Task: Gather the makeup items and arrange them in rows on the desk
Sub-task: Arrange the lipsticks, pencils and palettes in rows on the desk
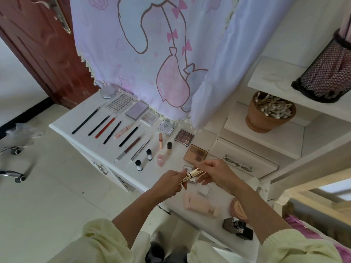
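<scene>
left hand (169,184) grips lower end of gold tube (191,175) | right hand (216,172) pinches its upper end | tube held between hands, above table (91,143) | pencils (106,126), palettes (184,135) in rows beyond hands

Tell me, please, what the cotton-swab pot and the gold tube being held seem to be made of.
The cotton-swab pot looks like unglazed terracotta: matte, orange-brown, thick-walled. The gold tube has a glossy metallic finish with bright glints; whether plastic or metal lies beneath is unclear.
</scene>
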